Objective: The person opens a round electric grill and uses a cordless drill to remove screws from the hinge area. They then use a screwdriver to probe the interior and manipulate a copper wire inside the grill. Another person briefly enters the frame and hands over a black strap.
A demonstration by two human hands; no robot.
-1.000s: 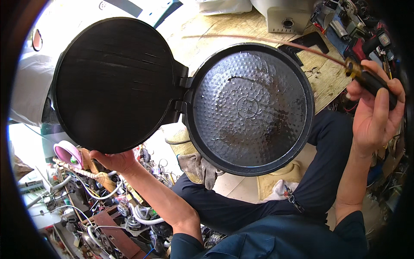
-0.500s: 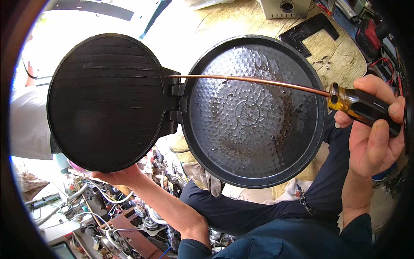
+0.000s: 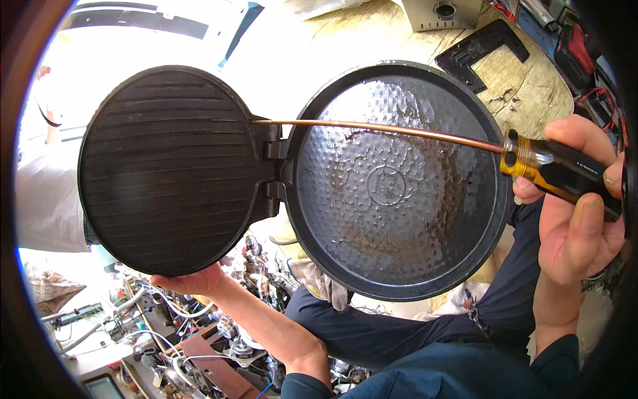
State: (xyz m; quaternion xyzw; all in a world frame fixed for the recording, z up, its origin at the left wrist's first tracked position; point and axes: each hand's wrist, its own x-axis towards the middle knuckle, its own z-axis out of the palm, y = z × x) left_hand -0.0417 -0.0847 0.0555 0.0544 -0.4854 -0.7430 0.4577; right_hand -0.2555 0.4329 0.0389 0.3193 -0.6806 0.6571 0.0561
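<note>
An opened round electric griddle shows two black halves joined by a hinge (image 3: 274,174). Its left half (image 3: 166,173) has a ridged dark face; my left hand (image 3: 189,279) is closed on that half's lower rim, most fingers hidden beneath it. The right half (image 3: 399,233) is a shallow dimpled pan with a greasy, brown-stained surface. My right hand (image 3: 578,199) grips the dark and amber handle of a long screwdriver (image 3: 399,130). The copper-coloured shaft crosses above the pan, and its tip meets the ridged half's edge near the upper hinge arm.
Behind the pan is a wooden table (image 3: 359,40) with a black angled plate (image 3: 482,53), small loose bits and a pale metal box (image 3: 442,13). A red and black tool (image 3: 575,56) lies at the far right. Cables and parts (image 3: 219,332) clutter the lower left.
The griddle sits slightly lower and further right in the picture, along with my left hand. The ridged half catches more light. The screwdriver's tip stays at the same edge.
</note>
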